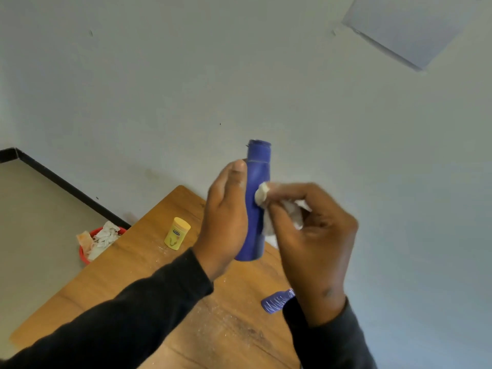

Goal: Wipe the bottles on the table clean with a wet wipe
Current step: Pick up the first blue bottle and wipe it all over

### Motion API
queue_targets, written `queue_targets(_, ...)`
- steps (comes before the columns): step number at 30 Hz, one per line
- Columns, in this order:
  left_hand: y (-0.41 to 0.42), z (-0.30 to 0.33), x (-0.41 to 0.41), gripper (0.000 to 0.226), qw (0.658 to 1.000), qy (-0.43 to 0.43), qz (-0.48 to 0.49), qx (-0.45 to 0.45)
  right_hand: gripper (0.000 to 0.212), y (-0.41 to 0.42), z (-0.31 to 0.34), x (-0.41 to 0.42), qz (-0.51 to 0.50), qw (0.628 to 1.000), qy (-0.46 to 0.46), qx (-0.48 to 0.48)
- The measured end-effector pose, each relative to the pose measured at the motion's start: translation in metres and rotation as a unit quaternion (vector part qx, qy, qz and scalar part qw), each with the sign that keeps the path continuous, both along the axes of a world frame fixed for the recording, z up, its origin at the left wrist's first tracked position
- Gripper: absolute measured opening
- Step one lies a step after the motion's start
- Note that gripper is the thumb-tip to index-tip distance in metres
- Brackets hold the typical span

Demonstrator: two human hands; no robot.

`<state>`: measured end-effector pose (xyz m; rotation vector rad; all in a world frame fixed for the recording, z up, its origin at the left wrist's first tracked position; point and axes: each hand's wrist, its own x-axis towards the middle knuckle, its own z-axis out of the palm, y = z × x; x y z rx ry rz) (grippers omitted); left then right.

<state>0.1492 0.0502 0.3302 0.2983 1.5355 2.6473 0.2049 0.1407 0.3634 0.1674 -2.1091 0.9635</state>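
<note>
Left hand (226, 217) is gripping the light, rigid, likely slippery blue bottle (255, 203) mid-body; right hand (311, 230) is pinching a soft wet wipe (262, 194) against it.

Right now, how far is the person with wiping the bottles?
In hand: the left hand holds the tall blue bottle upright above the table while the right hand presses a white wet wipe against its side. Left, apparently: the yellow bottle and the small blue bottle. Used wipes fill the red bin.

Blue bottle (256, 198), wipe (262, 194) on side
</note>
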Motion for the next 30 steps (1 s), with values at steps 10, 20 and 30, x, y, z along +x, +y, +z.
queue_targets(10, 0.004, -0.005, 0.012, 0.047, 0.998, 0.006, -0.060, -0.007, 0.021, 0.010, 0.008, 0.000, -0.039, 0.998, 0.043, 0.017)
queue_targets(20, -0.022, 0.000, -0.013, 0.064, 0.994, -0.062, -0.086, 0.040, 0.020, -0.003, -0.017, 0.027, 0.009, 0.997, -0.028, 0.072)
queue_targets(30, -0.028, 0.002, -0.022, 0.050, 0.980, -0.086, -0.131, 0.120, 0.023, 0.002, -0.017, 0.044, -0.010, 1.000, 0.004, -0.014)
